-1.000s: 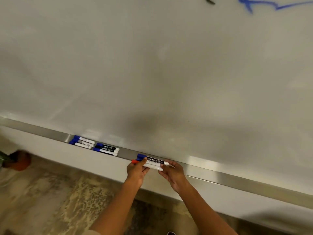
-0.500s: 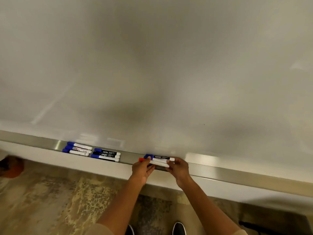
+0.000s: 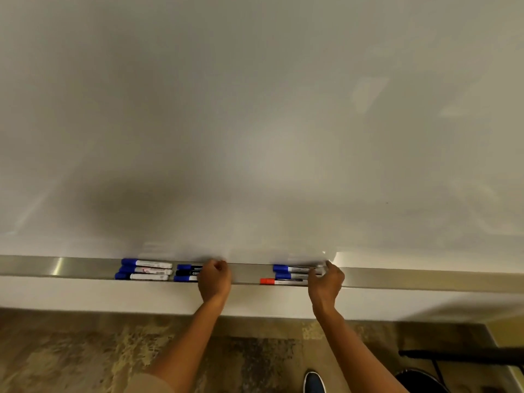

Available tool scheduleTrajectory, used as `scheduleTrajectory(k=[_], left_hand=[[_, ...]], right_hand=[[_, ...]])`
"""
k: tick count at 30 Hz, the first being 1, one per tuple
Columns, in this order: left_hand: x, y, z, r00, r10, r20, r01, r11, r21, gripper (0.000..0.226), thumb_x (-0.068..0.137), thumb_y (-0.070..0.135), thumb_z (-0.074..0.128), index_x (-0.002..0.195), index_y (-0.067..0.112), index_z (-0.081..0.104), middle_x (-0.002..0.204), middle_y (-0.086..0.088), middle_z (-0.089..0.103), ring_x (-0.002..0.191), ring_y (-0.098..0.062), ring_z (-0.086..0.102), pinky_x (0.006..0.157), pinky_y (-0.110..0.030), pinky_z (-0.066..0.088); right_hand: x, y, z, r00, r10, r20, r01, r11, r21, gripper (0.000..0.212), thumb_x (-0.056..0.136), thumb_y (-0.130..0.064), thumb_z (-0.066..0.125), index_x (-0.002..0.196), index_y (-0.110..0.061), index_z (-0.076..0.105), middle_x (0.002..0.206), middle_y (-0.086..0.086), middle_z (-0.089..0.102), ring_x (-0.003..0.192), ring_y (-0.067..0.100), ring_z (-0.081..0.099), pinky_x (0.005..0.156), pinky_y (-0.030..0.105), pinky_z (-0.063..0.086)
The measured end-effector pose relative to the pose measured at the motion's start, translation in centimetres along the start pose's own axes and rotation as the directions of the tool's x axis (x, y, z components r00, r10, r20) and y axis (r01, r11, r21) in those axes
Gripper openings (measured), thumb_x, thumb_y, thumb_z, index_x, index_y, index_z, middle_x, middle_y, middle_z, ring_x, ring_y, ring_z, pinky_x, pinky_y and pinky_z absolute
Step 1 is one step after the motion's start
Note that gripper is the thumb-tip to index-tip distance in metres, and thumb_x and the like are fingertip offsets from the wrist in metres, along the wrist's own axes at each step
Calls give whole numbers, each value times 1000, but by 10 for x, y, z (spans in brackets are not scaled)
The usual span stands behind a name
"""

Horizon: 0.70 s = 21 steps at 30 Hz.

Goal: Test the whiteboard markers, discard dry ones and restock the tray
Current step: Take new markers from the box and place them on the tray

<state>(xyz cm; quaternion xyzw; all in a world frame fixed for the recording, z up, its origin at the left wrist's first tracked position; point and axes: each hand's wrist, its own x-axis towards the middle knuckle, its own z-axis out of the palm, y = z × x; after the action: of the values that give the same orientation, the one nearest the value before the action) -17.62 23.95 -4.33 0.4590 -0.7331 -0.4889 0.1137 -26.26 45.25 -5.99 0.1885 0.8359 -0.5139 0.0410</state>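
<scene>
Left hand covered the middle markers on the tray, grip unclear; right hand hid 3 markers' ends, grip unclear too.

The metal tray carries three clusters of markers lying flat lengthwise.

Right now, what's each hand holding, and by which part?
The left hand covers the middle markers' white ends; the right hand touches the right group's ends. Actual grip cannot be told.
</scene>
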Motion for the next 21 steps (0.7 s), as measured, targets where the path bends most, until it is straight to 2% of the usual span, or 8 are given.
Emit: scheduleTrajectory(k=[3, 6, 9, 12, 15, 17, 19, 21], left_hand=[[21, -12, -43, 981, 157, -117, -140, 980, 139, 27, 98, 19, 53, 74, 8, 57, 70, -6, 58, 73, -29, 62, 51, -22, 33], [52, -33, -78, 959, 225, -173, -167, 940, 298, 10, 92, 15, 60, 87, 6, 59, 97, -17, 58, 96, -34, 56, 67, -30, 44], [78, -54, -104, 962, 165, -217, -72, 922, 382, 35, 89, 18, 63, 117, -1, 55, 132, -27, 43, 124, -44, 41, 90, -51, 49], [97, -68, -122, 971, 112, -211, 2, 879, 476, 52, 88, 26, 65, 128, -4, 48, 149, -31, 25, 138, -48, 23, 107, -57, 36], [112, -76, -133, 985, 16, -174, 84, 828, 555, 67, 90, 38, 63, 139, -1, 37, 155, -32, 9, 142, -51, 11, 116, -58, 20], [119, -81, -137, 990, -34, -136, 109, 801, 588, 74, 91, 44, 59, 145, 2, 30, 156, -31, 8, 142, -51, 10, 117, -58, 16], [124, -87, -137, 992, -62, -106, 115, 769, 628, 76, 92, 47, 56, 147, 3, 27, 152, -31, 18, 138, -51, 19, 115, -58, 21], [126, -91, -133, 994, -30, -109, 94, 747, 658, 73, 91, 47, 56, 142, 1, 32, 142, -30, 34, 128, -51, 33, 109, -57, 30]], right_hand=[[-9, 0, 3, 998, -60, 26, 62, 995, -80, 51, 91, -6, 69, 139, -2, 51, 144, 19, 44, 128, 37, 51, 108, 44, 43], [-15, 3, 6, 993, -89, 81, 103, 977, -189, 51, 90, -8, 70, 138, -4, 52, 146, 20, 43, 130, 38, 49, 110, 45, 41], [-21, 5, 8, 992, -74, 100, 95, 968, -230, 55, 90, -8, 71, 140, -4, 49, 150, 20, 37, 132, 39, 47, 110, 46, 41], [-23, 8, 9, 993, -71, 99, 95, 960, -263, 58, 90, -9, 71, 142, -4, 46, 153, 21, 36, 134, 39, 45, 110, 47, 40], [-20, 10, 7, 992, -67, 105, 98, 941, -323, 58, 91, -9, 70, 143, -4, 45, 153, 21, 36, 134, 39, 45, 111, 46, 39], [-19, 8, 4, 991, -69, 113, 105, 929, -355, 53, 91, -8, 68, 141, -2, 48, 149, 22, 43, 132, 38, 47, 110, 45, 39], [-15, 5, 0, 988, -92, 121, 132, 919, -371, 42, 91, -4, 66, 131, 1, 57, 135, 24, 57, 121, 38, 57, 103, 43, 45], [-11, 4, -3, 986, -91, 137, 138, 913, -384, 40, 91, -3, 65, 130, 1, 60, 129, 22, 62, 117, 37, 60, 102, 42, 47]])
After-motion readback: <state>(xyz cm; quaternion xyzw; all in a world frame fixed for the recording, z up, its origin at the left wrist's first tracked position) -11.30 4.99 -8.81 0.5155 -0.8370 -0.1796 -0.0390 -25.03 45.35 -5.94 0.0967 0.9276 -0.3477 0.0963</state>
